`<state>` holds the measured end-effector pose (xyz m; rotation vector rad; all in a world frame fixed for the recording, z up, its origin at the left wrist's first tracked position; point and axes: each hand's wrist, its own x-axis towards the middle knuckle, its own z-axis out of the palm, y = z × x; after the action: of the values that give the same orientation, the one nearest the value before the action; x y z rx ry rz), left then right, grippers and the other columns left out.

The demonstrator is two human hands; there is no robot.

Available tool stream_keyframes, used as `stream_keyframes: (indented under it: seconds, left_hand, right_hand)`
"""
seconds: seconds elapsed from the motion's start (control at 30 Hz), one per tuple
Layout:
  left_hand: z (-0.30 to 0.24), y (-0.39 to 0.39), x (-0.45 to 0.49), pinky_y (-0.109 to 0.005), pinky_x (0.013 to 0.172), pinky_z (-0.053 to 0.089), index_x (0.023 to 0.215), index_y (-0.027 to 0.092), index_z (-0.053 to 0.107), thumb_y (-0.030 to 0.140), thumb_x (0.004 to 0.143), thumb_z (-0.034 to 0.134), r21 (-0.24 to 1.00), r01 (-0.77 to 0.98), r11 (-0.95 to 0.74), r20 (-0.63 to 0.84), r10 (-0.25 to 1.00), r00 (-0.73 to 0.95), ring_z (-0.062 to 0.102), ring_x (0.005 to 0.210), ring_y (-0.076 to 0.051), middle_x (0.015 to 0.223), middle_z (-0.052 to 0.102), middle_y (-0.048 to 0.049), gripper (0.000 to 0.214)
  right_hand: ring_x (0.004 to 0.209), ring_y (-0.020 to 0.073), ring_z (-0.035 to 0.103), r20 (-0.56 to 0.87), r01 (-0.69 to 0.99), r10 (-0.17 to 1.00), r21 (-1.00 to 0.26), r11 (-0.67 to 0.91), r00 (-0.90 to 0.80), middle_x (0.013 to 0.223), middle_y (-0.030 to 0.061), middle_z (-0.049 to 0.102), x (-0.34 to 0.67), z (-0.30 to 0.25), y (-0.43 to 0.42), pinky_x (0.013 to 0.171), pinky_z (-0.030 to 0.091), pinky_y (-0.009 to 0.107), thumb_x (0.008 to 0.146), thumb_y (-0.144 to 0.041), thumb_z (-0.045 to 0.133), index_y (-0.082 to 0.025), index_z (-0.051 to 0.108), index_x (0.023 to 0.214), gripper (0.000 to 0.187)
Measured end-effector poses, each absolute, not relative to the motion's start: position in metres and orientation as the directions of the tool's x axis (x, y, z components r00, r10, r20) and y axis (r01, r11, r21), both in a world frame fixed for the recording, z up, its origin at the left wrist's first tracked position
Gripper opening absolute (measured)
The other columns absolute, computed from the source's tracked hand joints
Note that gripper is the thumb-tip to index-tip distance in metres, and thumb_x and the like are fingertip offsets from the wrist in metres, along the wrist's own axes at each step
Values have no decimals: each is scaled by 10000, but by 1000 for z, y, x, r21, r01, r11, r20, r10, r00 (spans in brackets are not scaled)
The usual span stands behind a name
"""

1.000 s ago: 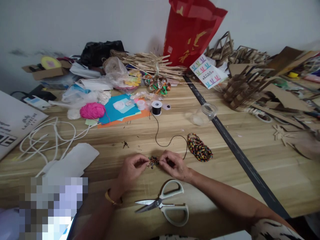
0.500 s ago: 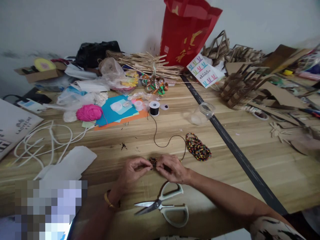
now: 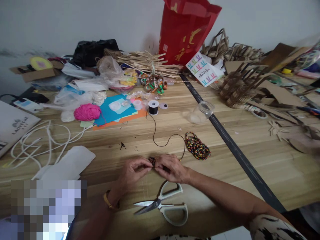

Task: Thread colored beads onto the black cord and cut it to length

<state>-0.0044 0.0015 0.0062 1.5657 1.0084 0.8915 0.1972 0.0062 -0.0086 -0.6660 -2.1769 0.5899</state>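
My left hand [image 3: 135, 170] and my right hand [image 3: 172, 168] meet low in the middle of the view, thumbs and fingers pinched on a dark cord. Between them a small cluster of multicoloured beads [image 3: 152, 161] shows, partly covered by my fingers. A black cord [image 3: 165, 145] curves over the wood from a white-rimmed spool [image 3: 153, 108] towards my right hand. Right of that hand lies a heap of beaded bracelets [image 3: 197, 146]. Scissors with pale handles [image 3: 162, 203] rest with parted blades just below both hands.
A clear jar [image 3: 201, 112] lies near the dark strip [image 3: 232, 158] crossing the table. Pink yarn [image 3: 87, 112], coloured paper [image 3: 117, 110] and a white cable [image 3: 47, 143] are at left. A red bag [image 3: 187, 33] and woven baskets [image 3: 235, 86] stand behind.
Both hands keep their pinch on the cord between them, fingertips shifting only slightly. The whole view has moved a little; the scissors, spool and bracelets stay where they were on the table.
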Motion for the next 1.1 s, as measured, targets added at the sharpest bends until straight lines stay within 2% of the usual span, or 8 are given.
stream_keyframes:
  seconds: [0.33, 0.53, 0.77, 1.1]
  left_hand:
    - [10, 0, 0, -257, 653, 506, 771, 148, 700, 121, 762, 607, 910, 259, -324, 202, 892, 405, 636, 705, -160, 737, 677, -62, 98]
    - [11, -1, 0, -270, 675, 504, 756, 149, 688, 170, 751, 660, 917, 258, -303, 179, 893, 412, 638, 724, -172, 750, 675, -63, 35]
    - [15, 1, 1, -258, 648, 483, 712, 156, 665, 198, 798, 617, 898, 289, -331, 182, 879, 442, 604, 673, -153, 704, 646, -40, 107]
    - [14, 0, 0, -258, 651, 470, 719, 144, 660, 165, 802, 615, 902, 255, -350, 211, 870, 446, 602, 690, -155, 713, 631, -46, 96]
  right_hand:
    - [630, 149, 557, 538, 272, 634, -603, 750, -555, 675, 28, 584, 198, -10, 6, 608, 443, 246, 877, -180, 498, -193, 518, 845, 40]
    - [632, 144, 561, 538, 262, 623, -600, 756, -567, 682, 26, 589, 198, -10, 6, 611, 446, 245, 883, -186, 491, -194, 520, 850, 44]
    - [691, 161, 564, 558, 258, 605, -577, 775, -568, 747, 49, 613, 198, -8, 6, 632, 459, 266, 877, -222, 542, -188, 524, 900, 44]
    - [755, 171, 582, 574, 224, 589, -581, 782, -569, 798, 72, 639, 198, -3, 7, 666, 488, 293, 907, -209, 517, -179, 564, 913, 56]
